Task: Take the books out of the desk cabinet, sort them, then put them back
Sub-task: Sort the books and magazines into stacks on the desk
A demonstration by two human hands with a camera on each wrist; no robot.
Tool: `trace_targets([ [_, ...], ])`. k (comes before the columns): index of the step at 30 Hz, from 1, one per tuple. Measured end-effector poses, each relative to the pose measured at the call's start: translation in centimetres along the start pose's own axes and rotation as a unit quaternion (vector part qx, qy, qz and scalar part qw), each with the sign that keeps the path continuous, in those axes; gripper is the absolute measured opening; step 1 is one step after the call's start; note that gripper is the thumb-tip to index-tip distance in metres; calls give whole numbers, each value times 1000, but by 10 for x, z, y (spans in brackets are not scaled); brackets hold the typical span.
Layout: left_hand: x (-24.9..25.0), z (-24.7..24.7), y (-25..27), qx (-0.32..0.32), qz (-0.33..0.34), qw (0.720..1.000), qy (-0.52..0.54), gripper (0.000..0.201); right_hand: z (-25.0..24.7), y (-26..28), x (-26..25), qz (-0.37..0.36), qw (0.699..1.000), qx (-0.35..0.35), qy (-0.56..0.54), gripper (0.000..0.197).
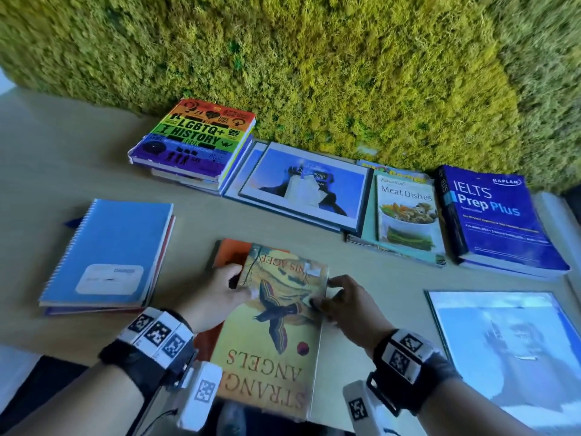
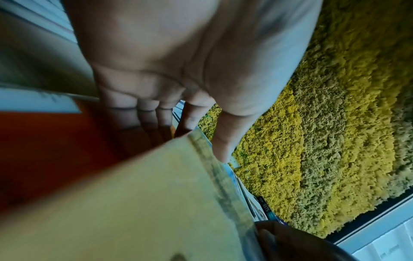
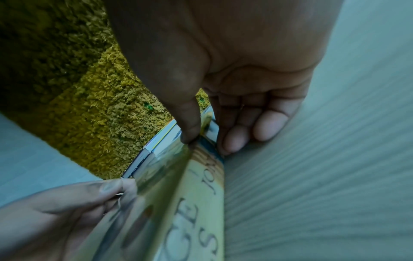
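A yellow paperback titled "Strange Angels" (image 1: 276, 335) is held at the table's near edge, over an orange book (image 1: 231, 254). My left hand (image 1: 220, 291) grips its left edge, thumb on the cover and fingers underneath, as the left wrist view shows with the yellow book (image 2: 134, 203) and left hand (image 2: 178, 123). My right hand (image 1: 342, 302) pinches the right edge, thumb on top and fingers beneath the yellow book (image 3: 190, 194). In the right wrist view the right hand (image 3: 208, 141) clamps the spine edge.
On the wooden table (image 1: 63, 158) lie a blue spiral notebook (image 1: 110, 250), a rainbow history book stack (image 1: 195, 140), a blue-framed flat book (image 1: 305, 187), a Meat Dishes cookbook (image 1: 407, 212), an IELTS book (image 1: 493, 215) and a large blue book (image 1: 509, 350). A moss wall (image 1: 314, 58) stands behind.
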State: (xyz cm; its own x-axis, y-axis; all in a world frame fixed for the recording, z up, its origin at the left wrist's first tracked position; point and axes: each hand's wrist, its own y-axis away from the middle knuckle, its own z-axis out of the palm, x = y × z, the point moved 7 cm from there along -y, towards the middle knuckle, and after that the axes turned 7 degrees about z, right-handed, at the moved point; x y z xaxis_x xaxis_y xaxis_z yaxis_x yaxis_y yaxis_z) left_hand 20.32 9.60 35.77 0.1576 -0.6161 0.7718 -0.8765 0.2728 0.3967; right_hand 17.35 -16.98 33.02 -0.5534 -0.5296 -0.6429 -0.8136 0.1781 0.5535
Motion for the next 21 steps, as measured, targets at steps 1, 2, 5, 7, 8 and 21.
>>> trace_targets([
  [1, -5, 0, -1, 6, 0, 1000, -5, 84, -1, 3, -2, 3, 1000, 6, -11, 36],
  [2, -5, 0, -1, 7, 5, 1000, 2, 88, -4, 5, -3, 6, 999, 17, -26, 27],
  [5, 1, 7, -1, -13, 34, 999, 28, 31, -13, 15, -3, 26, 994, 18, -100, 10],
  [7, 13, 9, 2, -27, 67, 997, 19, 17, -12, 22, -3, 44, 990, -14, -133, 22],
  [8, 19, 10, 6, -35, 74, 996, 27, 23, -11, 26, -3, 51, 990, -29, -132, 29],
  [21, 40, 24, 13, -61, 128, 964, 226, 121, -17, 66, -50, -25, 922, -69, -381, 29],
])
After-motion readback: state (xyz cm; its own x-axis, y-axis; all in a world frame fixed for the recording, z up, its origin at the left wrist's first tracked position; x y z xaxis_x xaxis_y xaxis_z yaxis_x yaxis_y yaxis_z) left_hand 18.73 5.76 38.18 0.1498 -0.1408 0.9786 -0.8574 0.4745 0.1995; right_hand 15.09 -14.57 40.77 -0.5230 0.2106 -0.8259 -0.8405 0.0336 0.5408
